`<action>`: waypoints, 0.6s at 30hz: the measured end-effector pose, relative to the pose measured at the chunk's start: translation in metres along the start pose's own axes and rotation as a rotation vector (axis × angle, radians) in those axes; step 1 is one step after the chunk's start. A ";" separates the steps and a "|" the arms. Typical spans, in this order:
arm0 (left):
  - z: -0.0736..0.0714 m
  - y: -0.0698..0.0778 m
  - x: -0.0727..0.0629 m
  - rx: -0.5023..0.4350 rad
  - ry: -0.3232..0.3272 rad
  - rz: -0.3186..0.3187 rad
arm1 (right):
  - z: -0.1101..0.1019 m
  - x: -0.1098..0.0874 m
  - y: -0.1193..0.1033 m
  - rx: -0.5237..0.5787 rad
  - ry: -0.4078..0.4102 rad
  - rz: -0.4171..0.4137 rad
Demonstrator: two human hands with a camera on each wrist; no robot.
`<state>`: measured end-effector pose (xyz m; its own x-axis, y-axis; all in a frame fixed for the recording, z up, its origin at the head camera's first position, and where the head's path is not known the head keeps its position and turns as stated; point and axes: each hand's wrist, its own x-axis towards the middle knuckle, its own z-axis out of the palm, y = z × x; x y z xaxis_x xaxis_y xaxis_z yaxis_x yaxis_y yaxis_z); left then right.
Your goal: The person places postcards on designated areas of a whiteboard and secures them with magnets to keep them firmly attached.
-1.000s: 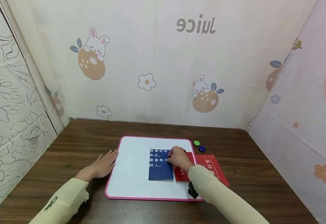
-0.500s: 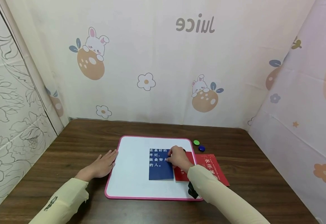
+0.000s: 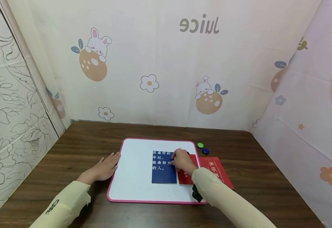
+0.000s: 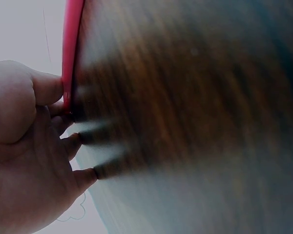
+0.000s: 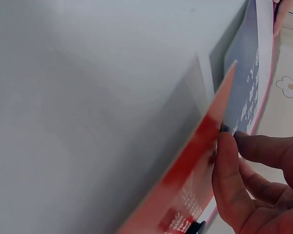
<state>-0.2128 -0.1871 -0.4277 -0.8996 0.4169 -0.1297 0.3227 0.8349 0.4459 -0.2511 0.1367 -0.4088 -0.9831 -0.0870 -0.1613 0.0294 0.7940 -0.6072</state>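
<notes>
A whiteboard [image 3: 134,171] with a pink rim lies on the table. My left hand [image 3: 104,167] rests at its left edge, fingers extended; in the left wrist view the thumb touches the pink rim [image 4: 71,44]. On the board's right half lies a blue card [image 3: 163,175] with white characters, beside a red card [image 3: 184,179]. My right hand [image 3: 182,161] is at the blue card's right edge, thumb and finger pinching a small black magnet [image 5: 224,128], mostly hidden by the fingertips. Another black magnet [image 5: 195,227] sits on the red card.
A second red card [image 3: 218,171] lies on the table right of the board, partly under the right sleeve. Behind it are a green round magnet [image 3: 200,145] and a blue one [image 3: 205,151]. A patterned curtain [image 3: 166,104] stands behind the wooden table [image 3: 91,136].
</notes>
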 end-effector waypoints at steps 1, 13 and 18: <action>0.000 0.000 0.000 0.000 -0.001 -0.002 | -0.002 0.000 -0.001 0.006 0.002 0.001; -0.001 0.002 -0.001 -0.004 -0.005 -0.018 | -0.036 0.007 0.008 -0.021 0.087 0.015; 0.000 0.002 -0.001 0.007 -0.003 -0.029 | -0.053 0.011 0.019 -0.011 0.113 0.012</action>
<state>-0.2110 -0.1860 -0.4267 -0.9077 0.3938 -0.1448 0.2988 0.8489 0.4360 -0.2707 0.1829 -0.3812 -0.9968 -0.0094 -0.0790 0.0399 0.8009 -0.5975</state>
